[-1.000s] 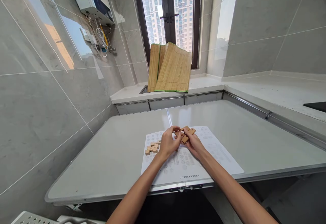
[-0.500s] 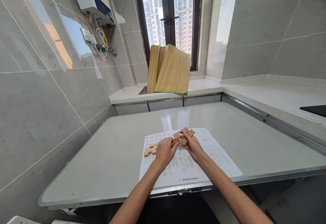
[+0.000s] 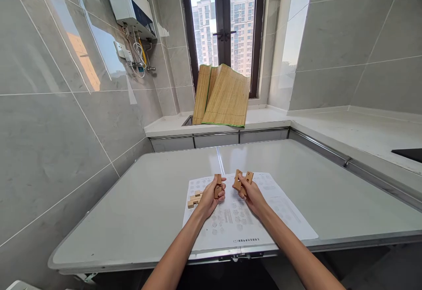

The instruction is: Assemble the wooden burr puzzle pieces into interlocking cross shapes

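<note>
From the head view, can see white paper point(image 3: 234, 230) with small drawings and print, lying flat on the pale table point(image 3: 125, 211). Over the left part of the paper, holding brown wood point(image 3: 217, 183) in the left hand point(image 3: 209, 198), with fingers curled around it. Cannot tell if made of one piece or more. Over the paper too, but farther right, holding two brown wooden pieces point(image 3: 236, 183) in the right hand point(image 3: 253, 197), with their tops apart. Cannot tell if touching lower down, with fingers in the way. Keeping a gap between both hands, with bare paper showing there. Near the left edge of the paper, just beside the left hand, can see light wooden blocks point(image 3: 195, 200), partly hidden by that hand. Far past the paper, can see a yellow straw mat point(image 3: 227, 99) standing bent on a white ledge point(image 3: 263, 116), in front of a window point(image 3: 224, 13). Past the paper, high up to the left, can see a white box point(image 3: 128, 0) with pipes and wires under it.
</note>
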The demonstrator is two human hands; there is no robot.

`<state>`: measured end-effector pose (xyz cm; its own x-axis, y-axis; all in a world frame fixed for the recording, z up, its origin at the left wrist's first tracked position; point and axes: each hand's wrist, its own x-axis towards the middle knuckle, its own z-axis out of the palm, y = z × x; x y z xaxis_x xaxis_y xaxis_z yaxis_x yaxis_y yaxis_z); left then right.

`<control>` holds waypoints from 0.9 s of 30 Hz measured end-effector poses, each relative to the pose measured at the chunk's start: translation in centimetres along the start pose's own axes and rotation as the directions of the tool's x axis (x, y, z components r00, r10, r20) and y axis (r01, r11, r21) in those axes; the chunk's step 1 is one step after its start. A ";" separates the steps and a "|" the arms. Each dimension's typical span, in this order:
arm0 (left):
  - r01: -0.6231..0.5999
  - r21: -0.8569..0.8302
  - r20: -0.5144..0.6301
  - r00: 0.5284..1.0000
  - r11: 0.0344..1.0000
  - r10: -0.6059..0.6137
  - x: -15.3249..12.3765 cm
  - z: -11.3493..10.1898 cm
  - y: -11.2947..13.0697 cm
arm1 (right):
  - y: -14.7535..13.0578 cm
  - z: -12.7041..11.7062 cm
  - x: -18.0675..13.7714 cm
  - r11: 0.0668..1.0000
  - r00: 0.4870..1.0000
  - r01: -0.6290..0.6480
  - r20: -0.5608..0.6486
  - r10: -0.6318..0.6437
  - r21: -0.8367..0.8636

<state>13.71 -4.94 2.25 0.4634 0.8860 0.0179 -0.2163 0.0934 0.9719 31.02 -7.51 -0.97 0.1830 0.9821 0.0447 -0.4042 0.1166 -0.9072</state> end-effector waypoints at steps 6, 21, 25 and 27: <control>0.061 -0.113 0.008 0.998 0.992 -0.060 0.0 -0.2 -0.2 | 0.3 0.4 -0.3 0.944 0.996 0.082 0.010 -0.084 -0.318; -0.044 -0.036 -0.050 0.998 0.998 0.042 -0.2 -0.4 -0.1 | 0.7 0.8 -1.7 0.699 0.975 0.219 0.124 -0.185 -0.680; -0.039 0.067 -0.003 0.999 0.997 0.039 -0.5 -0.1 -0.3 | 0.4 1.0 -1.3 0.830 0.984 0.179 0.106 -0.145 -0.528; -0.042 0.123 0.020 0.999 0.992 0.040 -0.7 0.1 -0.5 | 0.1 1.0 -1.0 0.898 0.989 0.127 0.129 -0.079 -0.421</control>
<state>13.57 -5.60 1.75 0.4714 0.8798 0.0614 -0.1281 -0.0006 0.9918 29.87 -8.35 -0.69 0.0972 0.9807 0.1696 0.0375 0.1667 -0.9853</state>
